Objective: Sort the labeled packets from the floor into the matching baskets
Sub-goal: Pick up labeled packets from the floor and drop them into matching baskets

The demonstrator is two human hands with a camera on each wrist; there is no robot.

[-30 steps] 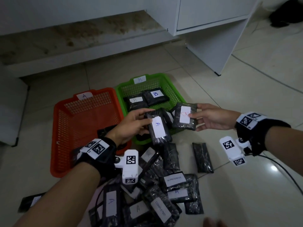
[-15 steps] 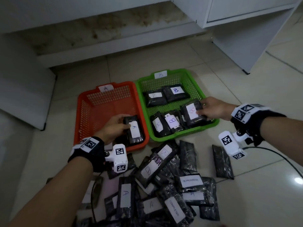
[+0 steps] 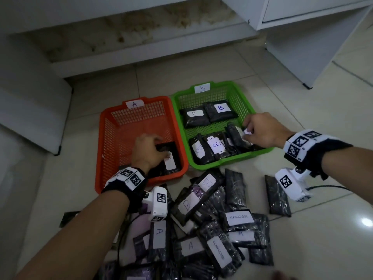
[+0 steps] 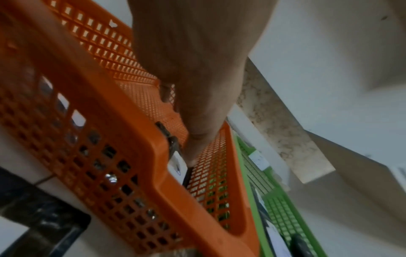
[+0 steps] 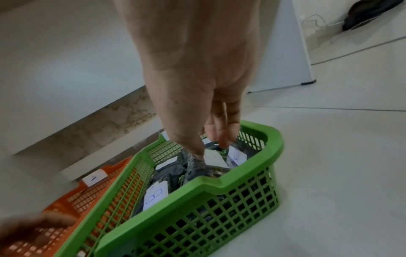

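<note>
An orange basket (image 3: 100, 150) tagged A and a green basket (image 3: 228, 163) tagged B stand side by side on the floor. My left hand (image 3: 160, 151) is down inside the orange basket (image 4: 136, 156), gripping a black packet (image 3: 171, 162) with a white label (image 4: 177, 167) that lies at the basket's near right corner. My right hand (image 3: 245, 130) reaches into the green basket (image 5: 219, 180), where thumb and fingers pinch the top of a black labelled packet (image 5: 204, 167) that stands among several B packets (image 3: 216, 146).
A heap of black labelled packets (image 3: 212, 219) covers the floor in front of the baskets, with one packet (image 3: 277, 196) lying apart on the right. A white cabinet (image 3: 302, 47) rises behind on the right, and a white panel (image 3: 30, 110) on the left.
Both hands have gone from holding packets above the baskets to down inside them. The left carried its A packet into the orange basket, the right its packet into the green one.
</note>
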